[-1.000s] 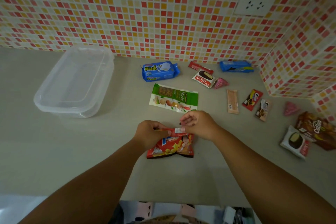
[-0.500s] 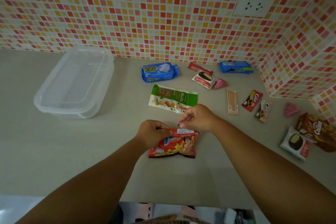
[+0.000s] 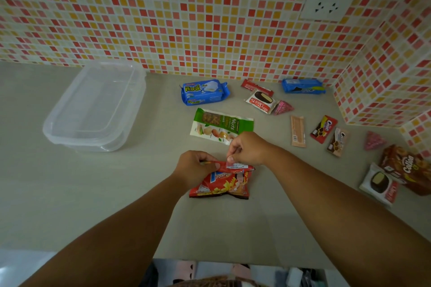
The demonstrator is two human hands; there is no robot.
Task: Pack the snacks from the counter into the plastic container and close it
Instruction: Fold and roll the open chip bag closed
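Both hands on the red potato-snack bag (image 3: 221,182), mid surface (image 3: 93,193), near the front edge. Left hand (image 3: 194,166) has fingers clamped on the bag's top-left seam; right hand (image 3: 247,149) has fingers pinched on the top-right seam, by a small white sticker w/ tiny print, unreadable. Bag's lower edge rests on the surface, top edge lifted a bit.

Handling, my guess: foil pillow bag, light, air-puffed, crinkly, a bit slippery; contents crush easily. Best hold = the flat crimped seam, not the belly.

Plastic container (image 3: 93,109) sits rear-left, well apart from the bag, clear, lid on, nothing inside as far as I can tell. Lid must come off before any packing.

Readable text: "POTATO" on the red bag. "Nuts" on the green nut pack (image 3: 221,126), just beyond the right hand. "Choco Pie" on the white pie wrapper (image 3: 260,100). "Collon" on the brown box (image 3: 408,168), far right, w/ a second pie wrapper (image 3: 379,184) just in front of it. Blue wafer pack (image 3: 205,92) has Thai script. Blue cookie pack (image 3: 303,86) by the tiled wall, label too small to read. Other small wrappers at right: print not legible.
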